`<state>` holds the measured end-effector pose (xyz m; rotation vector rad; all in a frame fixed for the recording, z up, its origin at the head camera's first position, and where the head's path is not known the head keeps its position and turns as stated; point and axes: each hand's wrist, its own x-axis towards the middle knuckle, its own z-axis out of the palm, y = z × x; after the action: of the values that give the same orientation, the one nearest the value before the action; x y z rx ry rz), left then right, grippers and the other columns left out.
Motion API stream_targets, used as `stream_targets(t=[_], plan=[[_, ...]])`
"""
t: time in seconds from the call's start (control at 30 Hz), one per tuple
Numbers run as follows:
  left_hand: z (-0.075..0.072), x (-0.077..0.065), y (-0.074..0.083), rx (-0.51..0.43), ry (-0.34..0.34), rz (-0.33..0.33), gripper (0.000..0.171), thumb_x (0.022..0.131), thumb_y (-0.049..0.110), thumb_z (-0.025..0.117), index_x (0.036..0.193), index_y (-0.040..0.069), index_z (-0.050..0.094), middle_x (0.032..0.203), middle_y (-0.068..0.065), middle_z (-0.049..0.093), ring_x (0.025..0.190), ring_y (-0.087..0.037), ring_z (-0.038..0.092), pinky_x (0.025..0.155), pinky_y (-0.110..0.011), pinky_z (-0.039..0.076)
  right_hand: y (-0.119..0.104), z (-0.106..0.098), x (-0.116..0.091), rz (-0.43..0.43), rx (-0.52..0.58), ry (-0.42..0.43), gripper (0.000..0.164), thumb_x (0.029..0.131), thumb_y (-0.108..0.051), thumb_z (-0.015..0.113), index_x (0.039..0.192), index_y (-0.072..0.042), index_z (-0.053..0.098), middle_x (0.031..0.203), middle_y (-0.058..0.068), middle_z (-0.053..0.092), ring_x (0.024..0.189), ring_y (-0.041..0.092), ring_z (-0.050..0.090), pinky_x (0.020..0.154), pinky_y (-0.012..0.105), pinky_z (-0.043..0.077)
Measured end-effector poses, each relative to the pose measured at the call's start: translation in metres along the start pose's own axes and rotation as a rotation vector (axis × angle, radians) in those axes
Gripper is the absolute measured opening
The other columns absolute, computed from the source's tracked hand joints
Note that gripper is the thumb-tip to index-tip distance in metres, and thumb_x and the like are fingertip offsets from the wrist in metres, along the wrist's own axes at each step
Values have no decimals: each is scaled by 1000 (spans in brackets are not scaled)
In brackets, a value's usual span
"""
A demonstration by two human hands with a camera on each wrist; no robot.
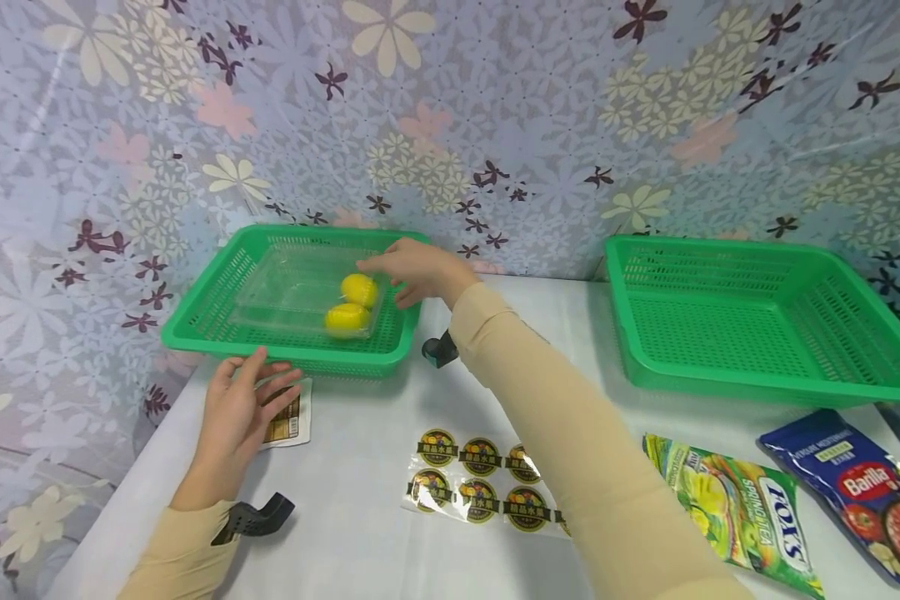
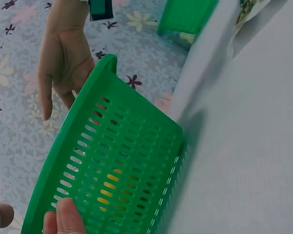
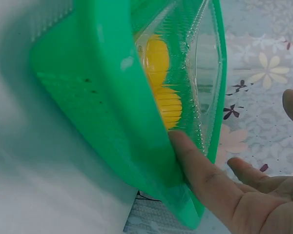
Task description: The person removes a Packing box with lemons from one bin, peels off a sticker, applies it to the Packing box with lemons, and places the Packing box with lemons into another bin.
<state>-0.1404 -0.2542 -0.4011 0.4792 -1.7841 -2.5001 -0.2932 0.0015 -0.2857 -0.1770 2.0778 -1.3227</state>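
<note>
Lying in clear container [image 1: 288, 287], yellow fruits [image 1: 347, 318], near right-hand fingers [image 1: 387, 262]

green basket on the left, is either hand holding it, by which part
No visible grip on the green basket: left hand by its near rim, right hand over its right end.
</note>
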Motion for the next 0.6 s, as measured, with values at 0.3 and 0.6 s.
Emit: stream_targets(t=[0.3,0.6], plan=[[5,6,-2,-79,39,-4,30,110,34,61,109,11,42,100,-2,65,94,-15,78,93,-29,67,-11,7,18,131,129,48,93,108,-46,63,174,-19,4,176,26,22,156,54,36,122,57,50],[9,8,-1,-143,59,-4,22,112,26,57,111,10,42,103,-4,57,93,-17,77,96,-29,66,-8,19,37,213,286,81,90,108,-44,63,174,-18,7,176,31,17,158,57,30,124,66,43]])
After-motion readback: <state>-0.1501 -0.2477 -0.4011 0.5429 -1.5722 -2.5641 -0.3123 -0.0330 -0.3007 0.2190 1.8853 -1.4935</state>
